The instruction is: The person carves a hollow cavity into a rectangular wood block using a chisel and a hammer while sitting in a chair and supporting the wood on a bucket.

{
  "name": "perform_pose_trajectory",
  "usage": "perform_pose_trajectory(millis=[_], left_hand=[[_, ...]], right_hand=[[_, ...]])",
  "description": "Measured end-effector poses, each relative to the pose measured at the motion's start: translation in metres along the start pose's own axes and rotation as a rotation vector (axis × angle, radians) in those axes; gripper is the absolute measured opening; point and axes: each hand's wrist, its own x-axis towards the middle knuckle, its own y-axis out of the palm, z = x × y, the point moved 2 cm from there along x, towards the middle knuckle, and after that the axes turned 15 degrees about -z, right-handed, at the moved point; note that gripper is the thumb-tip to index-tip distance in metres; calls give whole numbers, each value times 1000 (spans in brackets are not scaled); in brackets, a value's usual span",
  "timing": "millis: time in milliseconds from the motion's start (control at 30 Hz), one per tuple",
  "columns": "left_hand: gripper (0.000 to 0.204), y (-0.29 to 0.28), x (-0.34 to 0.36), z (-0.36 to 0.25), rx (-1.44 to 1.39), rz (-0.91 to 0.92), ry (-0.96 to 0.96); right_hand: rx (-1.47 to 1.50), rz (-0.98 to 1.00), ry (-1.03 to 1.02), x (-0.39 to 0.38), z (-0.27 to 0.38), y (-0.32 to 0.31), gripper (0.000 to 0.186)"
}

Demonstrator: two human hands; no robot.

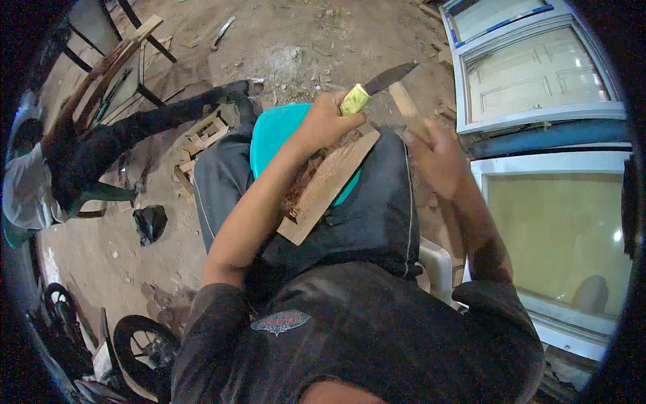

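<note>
My left hand (328, 126) is closed around the yellow handle of a knife (389, 79), its dark blade pointing up and to the right. In my right hand (441, 158) is a pale wooden stick (408, 108), whose upper end is close to the blade; whether they touch I cannot tell. A flat wooden board (331, 185) lies slanted across my lap, below the left hand. Along its left side are reddish-brown shavings (303, 188). Beneath the board, between my knees, is a teal plastic surface (269, 138).
Another person (87, 161) sits at the left, legs stretched toward the middle. White-framed panels (538, 81) stand at the right. A second knife-like tool (222, 32) lies on the dirt floor, with wood scraps (202, 135) and a black bag (150, 224). Wheels (145, 350) show at lower left.
</note>
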Motion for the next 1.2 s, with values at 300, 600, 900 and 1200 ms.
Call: perform_pose_trajectory(millis=[300,600,900,1200], left_hand=[[23,-1,-4,-8,49,26,-1],[26,-3,-1,-7,42,22,-48],[23,-8,-10,-12,130,-81,136],[21,-35,-7,-16,-241,-420,5]], right_hand=[[283,29,480,-4,-3,-12,20],[236,-274,182,2,-1,-13,31],[372,-21,797,26,37,-42,24],[355,40,743,-45,24,-19,20]])
